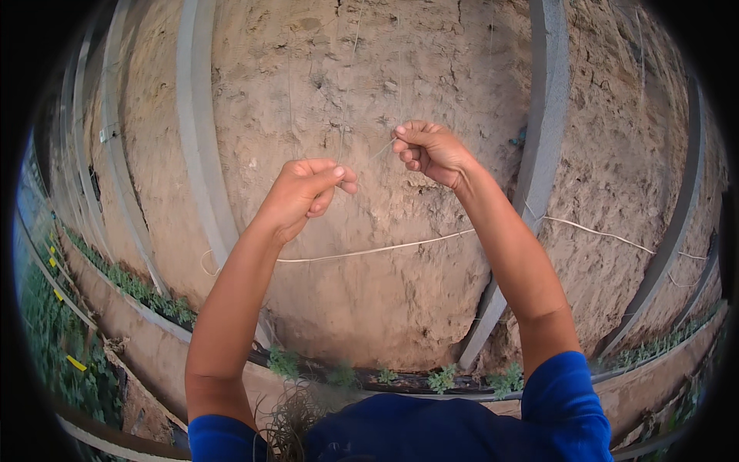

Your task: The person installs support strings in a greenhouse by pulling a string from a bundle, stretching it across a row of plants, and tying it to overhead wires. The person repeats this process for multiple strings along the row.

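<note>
Before one earth wall [354, 308], the right hand [431, 150] pinches one thin string [382, 149]; the left hand [305, 190] is curled closed, its contents unclear to me. One pale cord [369, 252] crosses lower down.

No text, label, brand, number or sign can be read. The yellow strips [76, 363] among the plants at the left and the small white piece [102, 135] on a post at the upper left are too small and blurred to tell whether they bear any print, and no lettering can be made out on the blue shirt [416, 431].
</note>
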The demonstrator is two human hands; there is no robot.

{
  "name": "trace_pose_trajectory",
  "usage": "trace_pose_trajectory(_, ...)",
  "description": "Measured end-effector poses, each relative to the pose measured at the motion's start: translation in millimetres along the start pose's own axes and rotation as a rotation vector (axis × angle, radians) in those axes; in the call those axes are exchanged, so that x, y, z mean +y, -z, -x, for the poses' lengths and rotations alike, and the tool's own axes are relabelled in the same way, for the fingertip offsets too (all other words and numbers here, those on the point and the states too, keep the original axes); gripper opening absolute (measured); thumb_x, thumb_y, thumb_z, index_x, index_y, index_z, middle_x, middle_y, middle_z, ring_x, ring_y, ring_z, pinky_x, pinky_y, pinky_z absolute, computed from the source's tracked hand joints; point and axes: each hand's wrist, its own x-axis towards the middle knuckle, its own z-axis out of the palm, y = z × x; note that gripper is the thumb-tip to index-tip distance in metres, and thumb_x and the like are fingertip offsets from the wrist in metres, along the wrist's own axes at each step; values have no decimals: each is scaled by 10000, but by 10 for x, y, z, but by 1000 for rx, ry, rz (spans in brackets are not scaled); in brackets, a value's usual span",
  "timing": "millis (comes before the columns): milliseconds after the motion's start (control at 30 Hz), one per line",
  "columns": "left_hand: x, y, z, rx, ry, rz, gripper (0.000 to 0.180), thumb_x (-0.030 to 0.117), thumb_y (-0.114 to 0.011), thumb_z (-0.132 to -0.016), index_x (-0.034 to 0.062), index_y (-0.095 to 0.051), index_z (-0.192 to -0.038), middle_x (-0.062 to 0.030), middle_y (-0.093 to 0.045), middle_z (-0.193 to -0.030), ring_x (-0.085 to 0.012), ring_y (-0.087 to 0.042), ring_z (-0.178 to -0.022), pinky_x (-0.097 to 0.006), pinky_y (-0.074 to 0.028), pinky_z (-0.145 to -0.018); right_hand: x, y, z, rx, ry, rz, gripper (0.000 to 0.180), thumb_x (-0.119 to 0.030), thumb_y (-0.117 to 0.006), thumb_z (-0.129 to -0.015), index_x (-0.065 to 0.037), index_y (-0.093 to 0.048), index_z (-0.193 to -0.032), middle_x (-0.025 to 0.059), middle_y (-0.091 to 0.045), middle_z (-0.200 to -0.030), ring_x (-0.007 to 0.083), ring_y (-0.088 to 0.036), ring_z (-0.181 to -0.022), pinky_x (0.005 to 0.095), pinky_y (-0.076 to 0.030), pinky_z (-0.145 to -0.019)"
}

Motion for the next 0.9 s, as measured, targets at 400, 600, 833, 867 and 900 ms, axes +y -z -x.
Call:
trace_pose_trajectory(400, -538, -186, 279, -71, 67, 178, 235, 179, -556, -927, -19, -663, -994, -88, -657, -814, -33, -356, -459, -180, -289, -424, 271, -34, 41, -304, -120, 22, 113, -141, -640, -877, -83, -584, -798, 26, -607, -625, 76, -484, -423, 196, -350, -381)
trace_pose_trajectory(600, -646, -109, 485, 204, 30, -24, 195, 137, -543, -941, -12, -663, -981, -121, -683, -876, -82, -548, -528, -203, -406, -479, 371, 160, -57, -94, 57, 87, 92, -111, -617, -888, -64, -572, -823, 56, -640, -667, 87, -548, -457, 205, -405, -399)
trace_pose_trajectory(833, -944, -542, 589, 38, -83, -335, 184, 120, -551, -932, -23, -663, -953, -85, -692, -830, -132, -637, -671, -259, -470, -562, 411, 113, -323, -39, 143, 135, 73, -108, -605, -899, -51, -569, -870, 77, -662, -730, 99, -604, -534, 208, -450, -450)
trace_pose_trajectory(867, -1005, -585, 563, -7, -77, -408, 179, 126, -555, -928, -18, -662, -941, -85, -685, -795, -134, -636, -670, -267, -470, -566, 382, 94, -369, -43, 139, 136, 80, -108, -596, -902, -41, -560, -878, 91, -661, -744, 116, -614, -563, 221, -462, -469)
trace_pose_trajectory(900, -1074, -625, 532, -55, -69, -469, 176, 132, -560, -925, -13, -660, -929, -85, -679, -760, -136, -635, -669, -275, -470, -570, 347, 79, -417, -55, 140, 132, 88, -108, -588, -905, -30, -550, -886, 106, -660, -759, 132, -624, -592, 234, -473, -487)
